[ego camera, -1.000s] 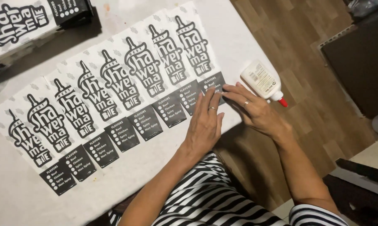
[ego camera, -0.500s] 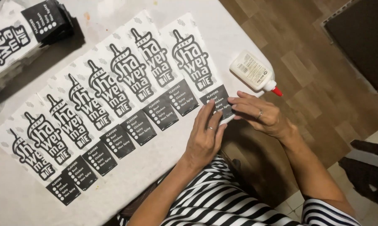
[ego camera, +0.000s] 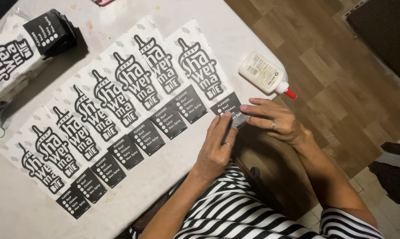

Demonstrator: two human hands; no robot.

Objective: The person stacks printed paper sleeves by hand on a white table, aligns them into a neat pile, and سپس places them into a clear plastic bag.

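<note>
Several white paper sleeves with black lettering and black bottom flaps lie overlapped in a diagonal row point(ego camera: 120, 106) across the white table point(ego camera: 173, 177). My left hand point(ego camera: 215, 148) lies flat, fingertips on the black flap of the rightmost sleeve point(ego camera: 204, 71). My right hand point(ego camera: 273, 121) presses the same flap point(ego camera: 230, 109) from the right, fingers extended. Both hands wear a ring. A white glue bottle with a red cap point(ego camera: 264, 75) lies on the table edge just beyond my right hand.
A stack of the same printed sleeves in clear wrapping point(ego camera: 20, 55) sits at the far left of the table. Brown wood-pattern floor point(ego camera: 341, 88) shows to the right, with a dark mat point(ego camera: 386, 31) at top right. My striped shirt fills the bottom.
The view has shifted, so the sleeves and bottle sit higher and further right in frame. Both hands stay on the rightmost sleeve's black flap, pressing along it.
</note>
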